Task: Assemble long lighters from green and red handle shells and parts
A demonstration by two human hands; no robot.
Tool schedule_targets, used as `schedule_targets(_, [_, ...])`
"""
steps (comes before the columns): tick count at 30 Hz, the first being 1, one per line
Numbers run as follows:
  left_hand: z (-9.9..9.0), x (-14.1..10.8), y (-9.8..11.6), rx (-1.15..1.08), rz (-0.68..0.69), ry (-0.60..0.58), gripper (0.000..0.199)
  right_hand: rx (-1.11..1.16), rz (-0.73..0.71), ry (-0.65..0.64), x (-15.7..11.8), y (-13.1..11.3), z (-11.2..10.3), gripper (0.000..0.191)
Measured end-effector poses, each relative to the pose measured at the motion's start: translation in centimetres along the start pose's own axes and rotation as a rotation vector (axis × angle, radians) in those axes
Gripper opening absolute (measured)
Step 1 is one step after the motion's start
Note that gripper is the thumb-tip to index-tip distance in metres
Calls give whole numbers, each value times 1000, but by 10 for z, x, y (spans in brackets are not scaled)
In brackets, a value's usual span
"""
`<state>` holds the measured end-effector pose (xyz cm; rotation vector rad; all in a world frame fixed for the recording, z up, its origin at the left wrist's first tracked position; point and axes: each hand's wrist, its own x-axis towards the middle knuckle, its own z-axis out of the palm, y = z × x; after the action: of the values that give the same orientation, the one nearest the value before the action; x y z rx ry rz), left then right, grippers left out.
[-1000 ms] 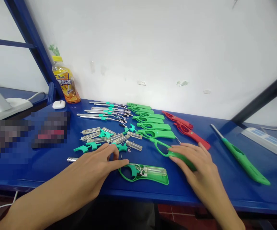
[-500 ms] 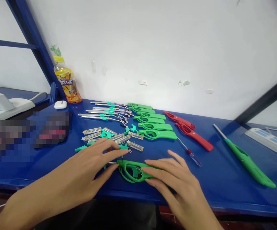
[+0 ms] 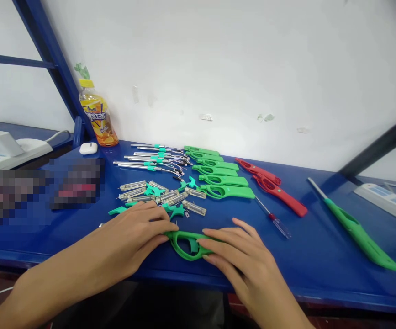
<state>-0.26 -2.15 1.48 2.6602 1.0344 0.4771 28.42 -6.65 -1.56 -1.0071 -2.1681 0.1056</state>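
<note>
A green long-nosed lighter lies level just above the blue table's front part, between my hands. Its looped front shows a teal trigger inside. My left hand pinches the nozzle end, thumb below and fingers above. Around the handle end, my right hand is closed, covering most of it. Beyond my left fingers lie several clear fuel tanks and loose teal triggers. Metal nozzle rods with wires rest farther back, beside a stack of green casing halves.
Two red casing halves and a screwdriver lie right of centre. A whole green lighter is farther right, near a power strip. At back left stand a drink bottle and a white earbud case.
The lighter's two casing halves, slightly apart at the loop before, now line up together. My left fingers have come down onto the nozzle end. My right hand has shifted slightly left.
</note>
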Motion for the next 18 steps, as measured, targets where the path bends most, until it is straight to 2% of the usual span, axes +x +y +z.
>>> schedule_targets(10, [-2, 0, 1, 7, -3, 9, 26, 26, -4, 48, 4, -5, 3, 27])
schedule_targets(18, [-3, 0, 4, 30, -12, 9, 24, 57, 23, -41, -1, -3, 5, 29])
